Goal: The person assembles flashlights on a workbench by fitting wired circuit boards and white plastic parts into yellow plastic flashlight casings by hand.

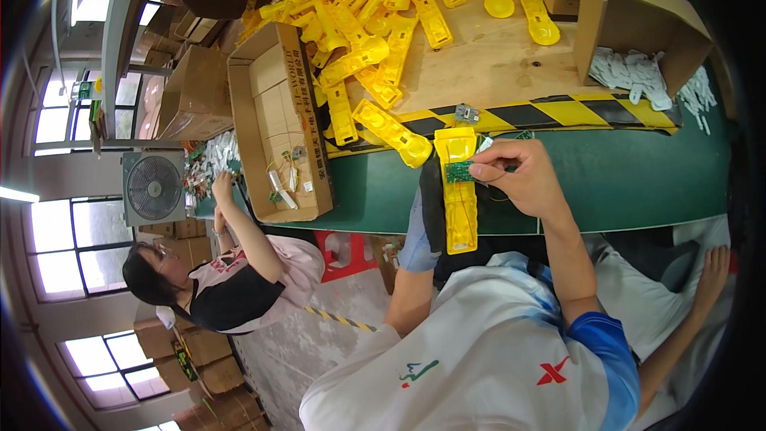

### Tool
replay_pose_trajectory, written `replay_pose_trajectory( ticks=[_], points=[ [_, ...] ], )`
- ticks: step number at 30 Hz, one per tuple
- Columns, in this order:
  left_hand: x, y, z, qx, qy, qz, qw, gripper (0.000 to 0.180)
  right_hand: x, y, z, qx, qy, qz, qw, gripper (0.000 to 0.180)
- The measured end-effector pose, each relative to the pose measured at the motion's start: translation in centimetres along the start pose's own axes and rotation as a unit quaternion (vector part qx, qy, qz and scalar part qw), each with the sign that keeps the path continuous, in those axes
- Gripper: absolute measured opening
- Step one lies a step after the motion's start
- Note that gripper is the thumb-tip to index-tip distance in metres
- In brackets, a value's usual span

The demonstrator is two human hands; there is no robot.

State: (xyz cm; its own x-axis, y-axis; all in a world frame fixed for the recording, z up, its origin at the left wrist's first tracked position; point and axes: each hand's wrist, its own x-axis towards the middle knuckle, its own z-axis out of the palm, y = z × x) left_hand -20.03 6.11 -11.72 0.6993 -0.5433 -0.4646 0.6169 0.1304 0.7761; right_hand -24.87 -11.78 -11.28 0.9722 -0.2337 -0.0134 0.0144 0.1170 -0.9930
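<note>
My right hand [519, 175] pinches a small green circuit board [458, 172] between thumb and fingertips, over the yellow plastic shell [460, 219]. Thin wires trail from the board. The long, hollow shell extends over the table's front edge. Along its left side is my left hand [432, 203], in what looks like a black glove, gripping the shell; most of its fingers are hidden. Just beyond the shell sits a small grey component [467, 114]. Another yellow shell [392, 132] lies to the left, its end close to the held one.
A heap of yellow shells [359, 16] covers the back of the wooden board [495, 64], edged with striped tape. An open carton [275, 112] with wired parts stands left; another carton [638, 16] spills white pieces at right. Co-workers sit at left [231, 279] and right [710, 279].
</note>
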Motion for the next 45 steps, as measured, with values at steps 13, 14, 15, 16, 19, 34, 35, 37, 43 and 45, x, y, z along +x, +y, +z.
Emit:
replay_pose_trajectory(
  ticks=[13,14,15,16,19,34,35,37,43,45],
  points=[
    [-0.6,0.3,1.7,0.034,-0.007,0.082,0.996,0.045,0.0,0.4,0.2,0.058,0.048,-0.026,0.997,0.012],
    [-0.6,0.2,1.8,0.034,-0.008,0.083,0.996,0.045,0.1,0.7,0.3,0.097,0.052,-0.008,0.994,0.012],
    [-0.7,0.1,1.9,0.034,-0.007,0.086,0.996,0.045,0.1,0.8,0.4,0.096,0.053,-0.008,0.994,0.012],
    [-0.7,0.0,2.1,0.033,-0.006,0.090,0.995,0.046,0.1,0.9,0.6,0.116,0.061,-0.015,0.991,0.012],
    [-0.6,-0.3,2.9,-0.003,0.033,0.136,0.990,0.047,0.3,0.7,1.2,0.147,0.082,-0.014,0.986,0.013],
    [0.6,0.3,2.1,-0.017,0.045,0.129,0.990,0.044,0.3,1.5,1.6,0.086,0.054,-0.035,0.994,0.012],
    [0.4,0.8,2.0,-0.018,0.008,0.118,0.993,0.044,0.3,1.4,1.6,0.097,0.050,-0.035,0.993,0.012],
    [0.4,1.0,2.2,-0.021,-0.020,0.106,0.994,0.045,0.3,1.1,1.6,0.107,0.047,-0.033,0.993,0.012],
    [0.4,1.4,2.5,-0.033,-0.037,0.085,0.995,0.042,0.3,1.0,1.7,0.131,0.045,-0.019,0.990,0.012],
    [0.5,1.3,2.8,-0.015,-0.018,0.094,0.995,0.041,0.3,1.5,1.7,0.125,0.054,-0.029,0.990,0.012]
  ],
)
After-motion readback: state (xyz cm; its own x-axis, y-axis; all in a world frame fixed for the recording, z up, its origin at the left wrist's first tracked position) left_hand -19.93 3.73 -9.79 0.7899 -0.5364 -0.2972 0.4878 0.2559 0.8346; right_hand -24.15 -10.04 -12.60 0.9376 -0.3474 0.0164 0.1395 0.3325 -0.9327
